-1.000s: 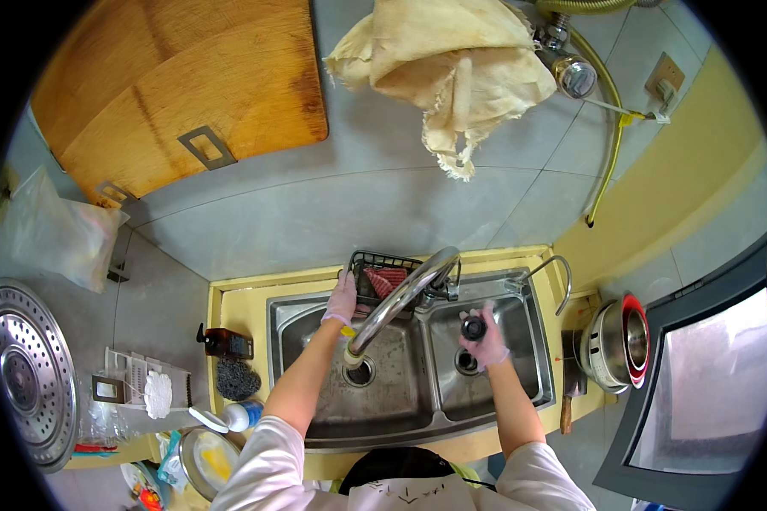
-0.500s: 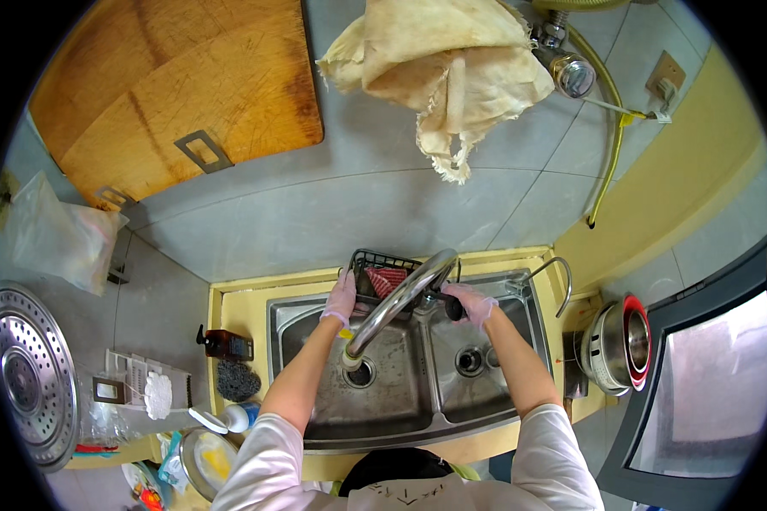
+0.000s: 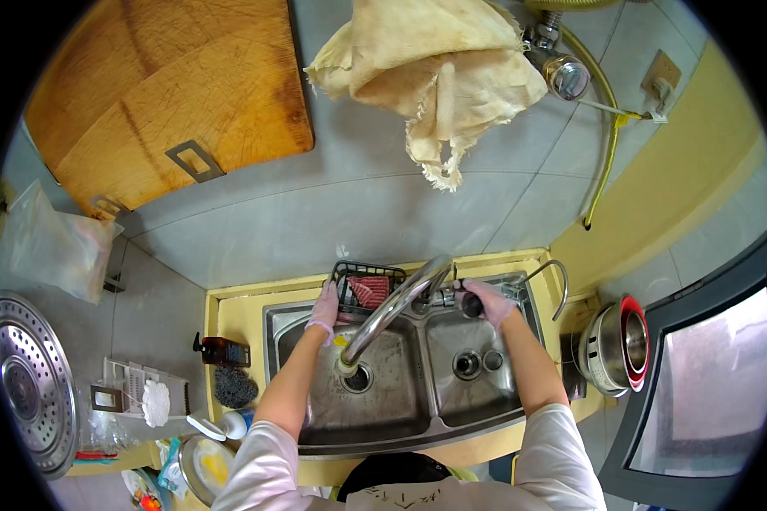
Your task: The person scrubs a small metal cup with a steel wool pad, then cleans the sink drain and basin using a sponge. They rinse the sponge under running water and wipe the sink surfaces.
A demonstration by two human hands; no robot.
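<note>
A thin pinkish glove covers my left hand [image 3: 324, 308], which grips the left end of a black wire basket [image 3: 368, 267] at the sink's back edge. A red striped cloth [image 3: 370, 291] lies inside the basket. My right hand [image 3: 491, 303], gloved the same way, is closed round a small dark rounded object [image 3: 471, 305] behind the right basin; its kind I cannot make out. Between my hands the curved steel faucet [image 3: 392, 311] arches over the left basin and hides the basket's right end in part. The steel double sink [image 3: 429, 375] lies below my forearms.
A soap bottle [image 3: 223, 349] and a dark scouring pad [image 3: 235, 387] stand left of the sink. Stacked bowls and strainers [image 3: 609, 345] are at the right, beside a grey-framed window [image 3: 699, 383]. A cutting board [image 3: 170, 94] and a beige cloth [image 3: 443, 68] hang on the wall.
My left hand has shifted left with the basket, away from the faucet. My right hand has moved slightly right with the dark object. The whole view has shifted a little.
</note>
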